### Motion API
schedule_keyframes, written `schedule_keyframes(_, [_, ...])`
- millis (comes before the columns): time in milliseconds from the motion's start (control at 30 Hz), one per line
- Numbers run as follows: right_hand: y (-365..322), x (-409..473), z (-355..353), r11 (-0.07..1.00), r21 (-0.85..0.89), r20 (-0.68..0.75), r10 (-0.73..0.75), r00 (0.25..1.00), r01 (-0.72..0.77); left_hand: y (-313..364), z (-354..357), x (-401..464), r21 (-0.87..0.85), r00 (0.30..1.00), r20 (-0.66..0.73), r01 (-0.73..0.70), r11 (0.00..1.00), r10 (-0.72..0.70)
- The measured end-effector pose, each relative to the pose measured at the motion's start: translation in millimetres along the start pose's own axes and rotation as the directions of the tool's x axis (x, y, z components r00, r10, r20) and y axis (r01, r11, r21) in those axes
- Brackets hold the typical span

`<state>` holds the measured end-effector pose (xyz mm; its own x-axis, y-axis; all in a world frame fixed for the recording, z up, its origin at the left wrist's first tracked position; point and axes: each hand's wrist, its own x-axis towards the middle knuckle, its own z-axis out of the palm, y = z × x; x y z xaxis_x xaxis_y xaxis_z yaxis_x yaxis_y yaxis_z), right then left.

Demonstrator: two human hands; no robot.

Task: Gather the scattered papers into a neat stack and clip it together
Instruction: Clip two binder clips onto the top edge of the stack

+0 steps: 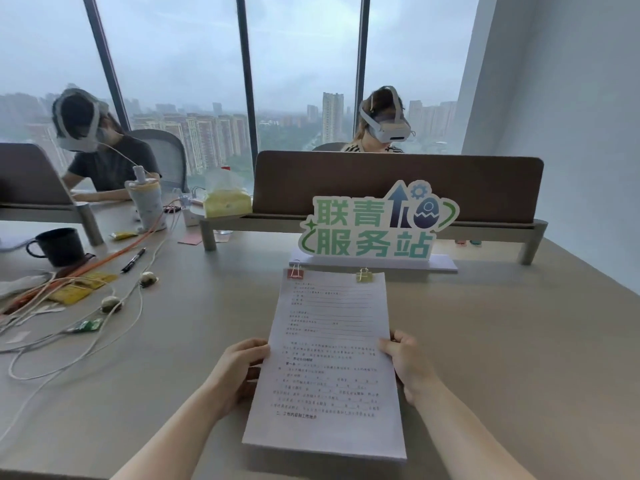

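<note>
A neat stack of printed white papers (329, 358) is held just above the grey desk (502, 341), in front of me. A red binder clip (295, 273) grips its top left corner and a yellow binder clip (364, 276) grips its top right edge. My left hand (239, 372) holds the stack's left edge, thumb on top. On the opposite edge, my right hand (407, 365) grips it the same way. The stack's near end tilts toward me.
A green-lettered sign (374, 226) stands just beyond the stack, before a brown divider (398, 181). To the left lie white cables (86, 327), a black pen (133, 259), a black mug (59, 245) and a tissue pack (227, 200). Two people in headsets sit across the desk.
</note>
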<state>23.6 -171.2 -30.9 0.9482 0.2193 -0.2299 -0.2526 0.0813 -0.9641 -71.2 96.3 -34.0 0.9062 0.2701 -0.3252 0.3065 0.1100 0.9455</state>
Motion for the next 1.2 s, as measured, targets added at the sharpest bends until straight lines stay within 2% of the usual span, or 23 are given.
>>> schedule_keyframes(233, [3.9,32.0,72.6,0.998,-0.058,0.024,0.02,1.0,-0.019,8.3,-66.1,-4.1,0.086,0.993,-0.119,0.0,0.996,0.01])
schedule_keyframes(367, [7.5,50.2,113.1,0.995,-0.101,0.037,0.019,0.999,-0.016,16.0,-96.8,6.5,0.065,0.976,-0.219,0.002,0.998,0.012])
schedule_keyframes(467, [10.4,60.1,140.2,0.979,-0.201,0.023,-0.008,1.0,0.012,20.7,-117.8,17.7,0.076,0.965,-0.263,0.004,0.997,0.017])
schedule_keyframes(600, [17.5,74.2,169.4,0.907,-0.412,0.048,-0.076,0.996,0.089,23.4,-139.3,30.6,0.098,0.944,-0.327,0.002,0.995,0.031])
schedule_keyframes(767, [22.7,89.7,195.5,0.835,-0.534,0.077,-0.108,0.991,0.133,24.0,-160.8,52.4,0.083,0.922,-0.387,0.012,0.997,0.021])
schedule_keyframes(867, [23.4,95.9,205.1,0.77,-0.622,0.071,-0.128,0.989,0.144,25.1,-167.1,64.3,0.148,0.905,-0.423,0.016,0.989,0.048])
schedule_keyframes(1200, [29.8,108.5,212.8,0.633,-0.758,0.012,-0.226,0.974,0.156,28.1,-172.1,85.9,0.404,0.914,-0.388,0.048,0.913,0.123])
